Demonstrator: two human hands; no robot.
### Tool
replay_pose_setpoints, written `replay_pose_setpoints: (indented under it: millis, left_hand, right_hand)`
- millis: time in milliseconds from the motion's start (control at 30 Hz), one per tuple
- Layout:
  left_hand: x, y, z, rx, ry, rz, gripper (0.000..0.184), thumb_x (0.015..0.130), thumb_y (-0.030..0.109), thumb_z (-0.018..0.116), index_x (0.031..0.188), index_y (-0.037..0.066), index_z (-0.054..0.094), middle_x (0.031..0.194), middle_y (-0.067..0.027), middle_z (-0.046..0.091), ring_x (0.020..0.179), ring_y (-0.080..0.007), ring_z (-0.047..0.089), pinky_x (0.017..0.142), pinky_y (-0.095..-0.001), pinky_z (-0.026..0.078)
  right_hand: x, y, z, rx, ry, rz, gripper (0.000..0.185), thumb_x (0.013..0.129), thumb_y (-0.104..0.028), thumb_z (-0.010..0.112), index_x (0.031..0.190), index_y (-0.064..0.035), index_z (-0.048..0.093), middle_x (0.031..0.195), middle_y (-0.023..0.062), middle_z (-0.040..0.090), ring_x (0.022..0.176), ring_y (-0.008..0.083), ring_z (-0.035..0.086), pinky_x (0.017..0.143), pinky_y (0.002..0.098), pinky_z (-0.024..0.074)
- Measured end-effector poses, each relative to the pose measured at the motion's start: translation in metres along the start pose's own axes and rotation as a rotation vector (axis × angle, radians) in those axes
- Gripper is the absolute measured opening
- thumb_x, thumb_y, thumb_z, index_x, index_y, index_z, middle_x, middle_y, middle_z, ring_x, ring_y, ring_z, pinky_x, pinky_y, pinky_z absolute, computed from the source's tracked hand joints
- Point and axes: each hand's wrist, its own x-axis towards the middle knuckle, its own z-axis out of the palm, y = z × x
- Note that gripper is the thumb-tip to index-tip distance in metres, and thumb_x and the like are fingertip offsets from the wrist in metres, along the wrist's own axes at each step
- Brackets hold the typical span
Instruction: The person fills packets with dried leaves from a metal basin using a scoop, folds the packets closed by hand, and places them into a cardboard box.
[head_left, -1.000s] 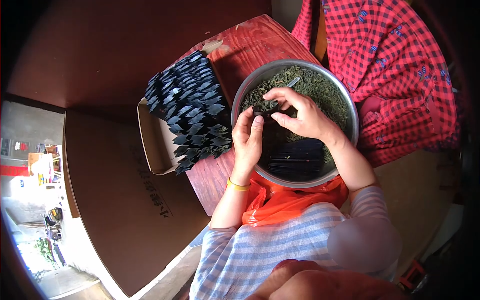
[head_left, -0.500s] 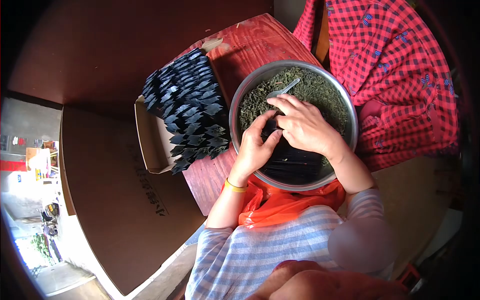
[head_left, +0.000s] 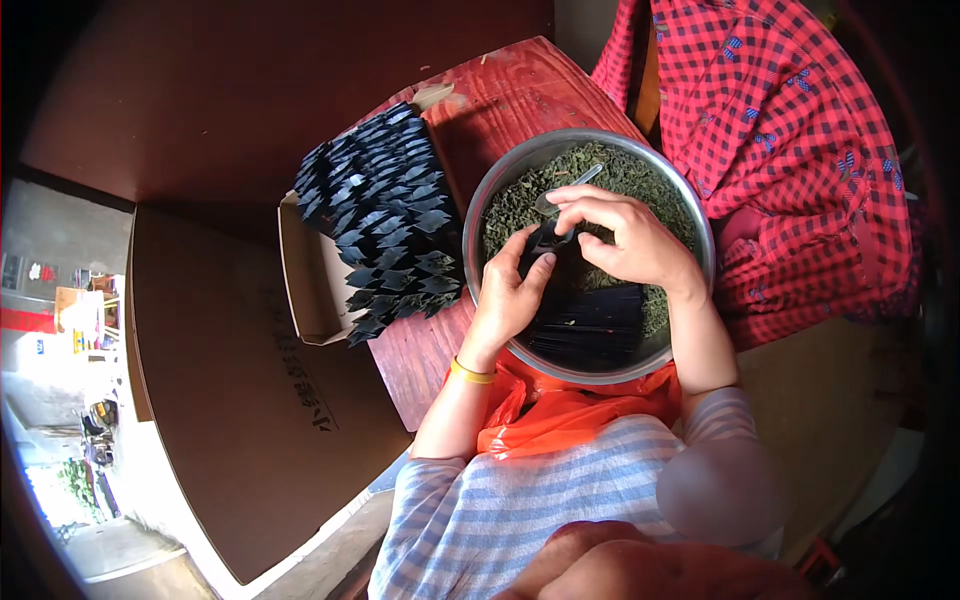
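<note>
My left hand (head_left: 515, 290) is closed around a small black pouch (head_left: 543, 240), its thumb and fingers pinching the sides. Just to the right, my right hand (head_left: 635, 240) has its thumb and index finger apart, with fingertips by the pouch's upper end. Whether they touch the pouch is hard to see. A clear spoon (head_left: 590, 173) lies by the right fingertips, partly hidden by them. Both hands are over a metal basin (head_left: 487, 180) of dried green leaves (head_left: 655, 190). Inside its near side rests a stack of flat black pouches (head_left: 590, 325).
Left of the basin, a cardboard box (head_left: 310, 285) holds rows of pointed black pouches (head_left: 385, 215). Both stand on a red wooden table (head_left: 500, 85). A large brown carton (head_left: 230, 400) is at the left, a red checked cloth (head_left: 790, 130) at the right, and a red plastic bag (head_left: 560, 410) in front.
My right hand has drawn back slightly to the right from the black pouch, and its thumb and fingers have spread. More of the pouch shows. The spoon has shifted slightly.
</note>
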Motion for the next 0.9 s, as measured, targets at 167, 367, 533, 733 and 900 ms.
replay_pose_setpoints:
  millis: [167, 367, 533, 733, 900]
  left_hand:
    - [0.002, -0.009, -0.002, -0.132, 0.006, -0.022, 0.032, 0.095, 0.008, 0.061, 0.125, -0.003, 0.056, 0.104, -0.0087, 0.067, 0.099, -0.0141, 0.061, 0.088, -0.0285, 0.049]
    - [0.002, -0.003, -0.001, -0.281, 0.077, 0.035, 0.039, 0.094, 0.008, 0.062, 0.131, -0.001, 0.052, 0.118, -0.0106, 0.062, 0.111, -0.0163, 0.057, 0.095, -0.0297, 0.046]
    - [0.004, -0.017, -0.003, -0.177, 0.215, 0.045, 0.043, 0.094, 0.008, 0.063, 0.133, -0.001, 0.050, 0.125, -0.0127, 0.059, 0.117, -0.0187, 0.055, 0.100, -0.0315, 0.043]
    - [0.003, -0.017, -0.004, -0.146, 0.180, 0.018, 0.043, 0.092, 0.009, 0.064, 0.132, -0.001, 0.052, 0.129, -0.0129, 0.058, 0.120, -0.0215, 0.055, 0.101, -0.0331, 0.043]
    - [0.003, -0.018, -0.006, -0.109, 0.162, 0.020, 0.041, 0.092, 0.009, 0.065, 0.130, -0.001, 0.054, 0.132, -0.0123, 0.057, 0.121, -0.0222, 0.054, 0.099, -0.0335, 0.044]
  right_hand:
    - [0.004, -0.009, 0.004, 0.373, 0.002, 0.268, 0.025, 0.080, 0.003, 0.064, 0.105, -0.0021, 0.064, 0.118, 0.0126, 0.065, 0.107, 0.0256, 0.065, 0.090, 0.0345, 0.0518]
    - [0.004, 0.008, 0.017, 0.199, 0.045, 0.143, 0.026, 0.084, -0.003, 0.069, 0.109, -0.0017, 0.063, 0.105, 0.0077, 0.069, 0.092, 0.0209, 0.068, 0.082, 0.0330, 0.0538]
    - [0.009, 0.018, 0.018, 0.169, 0.349, 0.274, 0.025, 0.087, -0.009, 0.070, 0.109, -0.0017, 0.062, 0.095, 0.0084, 0.069, 0.083, 0.0170, 0.069, 0.073, 0.0301, 0.0550]
    - [0.010, 0.039, 0.025, -0.105, 0.262, 0.266, 0.027, 0.086, -0.019, 0.073, 0.108, -0.0078, 0.063, 0.090, 0.0142, 0.071, 0.081, 0.0277, 0.071, 0.069, 0.0361, 0.0552]
    - [0.010, 0.029, 0.021, -0.030, 0.379, 0.342, 0.028, 0.086, -0.019, 0.073, 0.109, -0.0080, 0.062, 0.090, 0.0147, 0.071, 0.082, 0.0280, 0.071, 0.070, 0.0374, 0.0551]
